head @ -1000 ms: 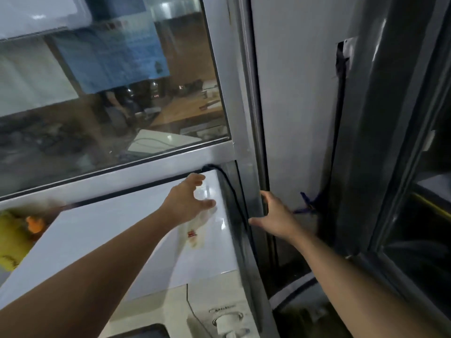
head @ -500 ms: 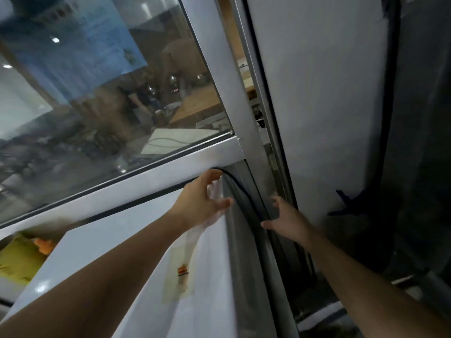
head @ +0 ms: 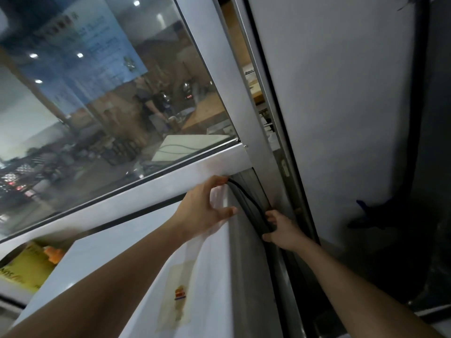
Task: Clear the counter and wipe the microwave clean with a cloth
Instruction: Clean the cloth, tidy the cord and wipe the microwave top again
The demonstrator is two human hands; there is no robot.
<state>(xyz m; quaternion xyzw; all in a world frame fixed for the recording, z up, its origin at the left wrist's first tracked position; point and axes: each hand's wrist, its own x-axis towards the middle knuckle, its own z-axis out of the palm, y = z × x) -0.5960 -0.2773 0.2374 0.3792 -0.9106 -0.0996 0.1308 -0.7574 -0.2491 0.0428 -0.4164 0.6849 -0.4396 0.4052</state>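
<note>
Microwave (head: 127,276) sits white below the window frame (head: 136,198), its far right corner under the left hand (head: 203,211), whose grip is spread flat. Right hand (head: 284,231) curls its grip round the black cord (head: 246,201) beside the microwave's right side.

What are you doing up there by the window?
A person is reaching to the back corner of the white microwave, beside the window. The left hand rests on the microwave's top right corner, fingers spread. The right hand is down the microwave's side with its fingers curled round the black cord that runs along there. No cloth is in sight, so wiping does not seem to be under way.
</note>
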